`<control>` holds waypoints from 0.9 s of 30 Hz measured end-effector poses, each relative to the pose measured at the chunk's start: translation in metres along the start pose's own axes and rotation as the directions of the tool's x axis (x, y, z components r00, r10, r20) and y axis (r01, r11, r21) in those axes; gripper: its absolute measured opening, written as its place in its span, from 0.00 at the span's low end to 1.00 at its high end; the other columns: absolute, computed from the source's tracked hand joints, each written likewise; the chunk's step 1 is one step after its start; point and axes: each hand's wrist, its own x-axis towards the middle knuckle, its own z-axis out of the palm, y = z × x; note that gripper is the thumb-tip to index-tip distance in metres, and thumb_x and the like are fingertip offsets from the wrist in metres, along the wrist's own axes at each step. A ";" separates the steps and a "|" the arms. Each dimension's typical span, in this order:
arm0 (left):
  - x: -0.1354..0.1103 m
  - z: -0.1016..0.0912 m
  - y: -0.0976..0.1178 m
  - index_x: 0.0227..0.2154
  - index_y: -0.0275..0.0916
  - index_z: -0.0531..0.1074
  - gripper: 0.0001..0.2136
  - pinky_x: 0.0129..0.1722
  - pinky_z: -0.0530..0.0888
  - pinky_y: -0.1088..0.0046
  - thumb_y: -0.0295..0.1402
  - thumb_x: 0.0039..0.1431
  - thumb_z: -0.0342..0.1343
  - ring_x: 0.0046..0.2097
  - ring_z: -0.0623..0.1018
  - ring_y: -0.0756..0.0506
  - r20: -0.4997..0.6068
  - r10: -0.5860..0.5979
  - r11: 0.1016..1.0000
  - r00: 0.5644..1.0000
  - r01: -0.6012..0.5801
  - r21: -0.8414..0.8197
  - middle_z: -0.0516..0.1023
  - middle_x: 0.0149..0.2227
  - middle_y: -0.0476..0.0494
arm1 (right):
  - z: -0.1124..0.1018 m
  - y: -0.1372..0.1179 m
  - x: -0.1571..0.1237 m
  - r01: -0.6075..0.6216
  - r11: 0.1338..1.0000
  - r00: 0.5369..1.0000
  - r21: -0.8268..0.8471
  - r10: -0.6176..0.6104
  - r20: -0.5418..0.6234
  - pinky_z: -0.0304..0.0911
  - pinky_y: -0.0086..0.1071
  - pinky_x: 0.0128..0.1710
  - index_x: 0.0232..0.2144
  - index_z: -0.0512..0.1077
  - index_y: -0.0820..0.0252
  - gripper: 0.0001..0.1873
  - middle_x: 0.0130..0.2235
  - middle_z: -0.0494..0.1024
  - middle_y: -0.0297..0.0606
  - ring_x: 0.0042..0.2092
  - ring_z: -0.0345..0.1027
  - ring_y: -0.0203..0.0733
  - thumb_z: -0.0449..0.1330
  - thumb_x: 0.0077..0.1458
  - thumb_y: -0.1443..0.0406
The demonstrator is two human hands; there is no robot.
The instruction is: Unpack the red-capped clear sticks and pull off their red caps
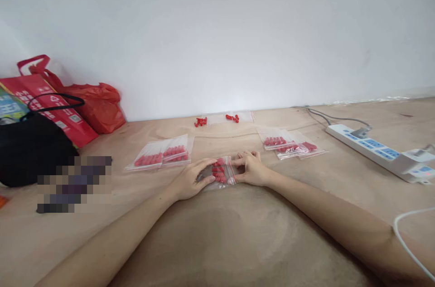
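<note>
Between my two hands lies a small clear zip bag (pixel 222 184) with several red pieces (pixel 218 170) lined up inside it. My left hand (pixel 195 179) grips the bag's left side, thumb in front and fingers behind. At the right end, by the red zip strip, the fingers of my right hand (pixel 250 168) pinch the bag's edge. More filled zip bags (pixel 162 153) lie overlapped beyond my left hand. Another overlapped group of filled bags (pixel 288 144) sits beyond my right hand. What the red pieces are exactly is too small to tell.
Near the wall are loose red pieces (pixel 200 121) and clear bags (pixel 217 118). A white power strip (pixel 369 144) with a plugged cable stands at right, a white cord (pixel 404 239) nearer. Red bags (pixel 98 106), a black bag (pixel 34 149) and a blurred-out object (pixel 74 185) occupy the left.
</note>
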 end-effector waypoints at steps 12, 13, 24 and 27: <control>-0.002 -0.007 -0.008 0.47 0.39 0.65 0.18 0.50 0.67 0.67 0.38 0.53 0.51 0.49 0.70 0.45 0.063 -0.134 0.987 0.989 0.140 -0.085 0.71 0.48 0.43 | 0.001 0.005 0.003 -0.006 0.994 0.998 0.109 0.012 -0.054 0.40 0.37 0.41 0.29 0.74 0.52 0.20 0.27 0.69 0.29 0.35 0.59 0.37 0.66 0.31 0.50; -0.002 -0.007 -0.008 0.47 0.39 0.65 0.18 0.50 0.66 0.67 0.38 0.54 0.51 0.49 0.70 0.45 0.064 -0.133 0.987 0.989 0.138 -0.085 0.71 0.48 0.43 | 0.001 0.005 0.003 -0.011 0.995 0.998 0.101 0.016 -0.053 0.40 0.38 0.41 0.28 0.74 0.52 0.20 0.26 0.69 0.29 0.35 0.59 0.37 0.66 0.31 0.50; -0.002 -0.006 -0.007 0.48 0.40 0.64 0.19 0.49 0.67 0.68 0.39 0.54 0.51 0.49 0.71 0.45 0.078 -0.129 0.987 0.989 0.136 -0.085 0.71 0.49 0.43 | 0.001 0.005 0.001 -0.007 1.000 0.997 0.007 0.007 -0.076 0.40 0.41 0.44 0.44 0.69 0.51 0.37 0.35 0.71 0.35 0.41 0.60 0.43 0.64 0.30 0.45; -0.001 -0.005 -0.006 0.48 0.40 0.64 0.19 0.48 0.67 0.68 0.39 0.53 0.51 0.48 0.71 0.45 0.075 -0.141 0.985 0.987 0.147 -0.091 0.71 0.48 0.44 | 0.003 0.003 0.002 0.002 1.000 0.994 -0.014 -0.003 -0.110 0.41 0.40 0.42 0.37 0.72 0.51 0.27 0.31 0.71 0.33 0.39 0.60 0.41 0.63 0.33 0.46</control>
